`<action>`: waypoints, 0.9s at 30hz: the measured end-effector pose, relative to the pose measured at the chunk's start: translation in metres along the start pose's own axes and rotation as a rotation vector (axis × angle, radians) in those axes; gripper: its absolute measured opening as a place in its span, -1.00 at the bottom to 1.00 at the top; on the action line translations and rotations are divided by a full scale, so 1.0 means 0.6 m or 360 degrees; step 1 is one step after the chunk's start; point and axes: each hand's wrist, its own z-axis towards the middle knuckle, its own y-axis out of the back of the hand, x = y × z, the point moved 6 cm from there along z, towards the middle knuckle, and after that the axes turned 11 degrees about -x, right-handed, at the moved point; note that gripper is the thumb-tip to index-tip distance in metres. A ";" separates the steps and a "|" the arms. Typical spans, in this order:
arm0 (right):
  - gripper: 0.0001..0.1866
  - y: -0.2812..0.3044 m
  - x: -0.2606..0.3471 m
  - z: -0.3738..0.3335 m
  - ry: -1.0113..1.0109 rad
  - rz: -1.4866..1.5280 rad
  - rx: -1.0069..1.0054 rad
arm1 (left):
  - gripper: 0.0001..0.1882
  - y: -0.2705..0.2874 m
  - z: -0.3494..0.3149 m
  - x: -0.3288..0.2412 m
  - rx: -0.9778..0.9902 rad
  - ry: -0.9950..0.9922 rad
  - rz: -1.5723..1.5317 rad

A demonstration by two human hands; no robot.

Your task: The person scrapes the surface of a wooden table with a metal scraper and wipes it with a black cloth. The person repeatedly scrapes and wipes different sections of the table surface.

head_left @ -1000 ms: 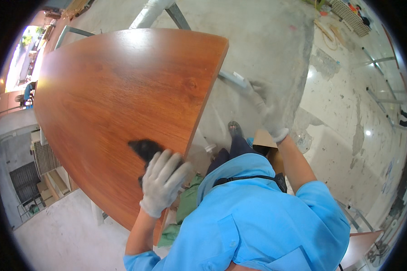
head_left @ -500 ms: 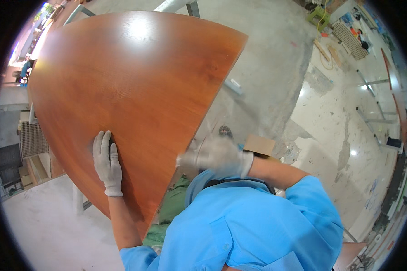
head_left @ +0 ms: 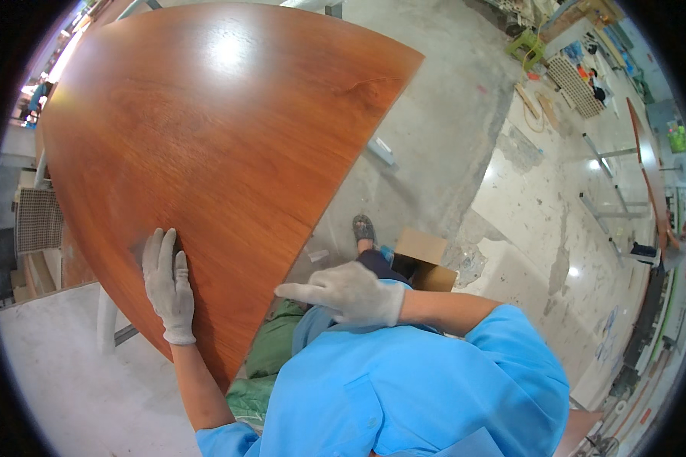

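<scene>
A large glossy reddish-brown wooden panel [head_left: 206, 145] with curved outer edges fills the left and middle of the view. My left hand [head_left: 168, 286], in a pale grey work glove, lies flat on its near left part with the fingers stretched forward. My right hand [head_left: 343, 293], gloved alike, is at the panel's straight right edge. Its index finger points left and its tip meets that edge; the other fingers are curled in. Whatever those fingers may hold is hidden.
Metal legs [head_left: 108, 320] stand under the panel. An open cardboard box [head_left: 423, 247] sits on the floor to the right of my shoe [head_left: 363, 228]. Green fabric [head_left: 270, 346] lies below the panel's near edge. Farther right are metal stands [head_left: 598, 156] and a green stool [head_left: 526, 49].
My right hand, blurred by motion before, has moved slightly left and down along the panel's edge and now appears sharper. My left hand stays flat on the panel. The whole view has shifted a little.
</scene>
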 end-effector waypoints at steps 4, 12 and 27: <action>-0.33 0.001 -0.024 0.047 -0.0329 -0.0044 -0.0206 | -0.61 0.005 -0.001 0.001 -0.0026 -0.0036 0.0019; -0.56 0.231 -0.097 0.005 -0.0519 -0.0173 -0.1456 | -0.60 -0.002 -0.001 -0.010 -0.0058 -0.0037 0.0089; -0.53 0.127 -0.132 0.002 -0.0319 -0.0214 -0.0886 | -0.57 -0.032 0.013 -0.035 0.0006 -0.0077 0.0127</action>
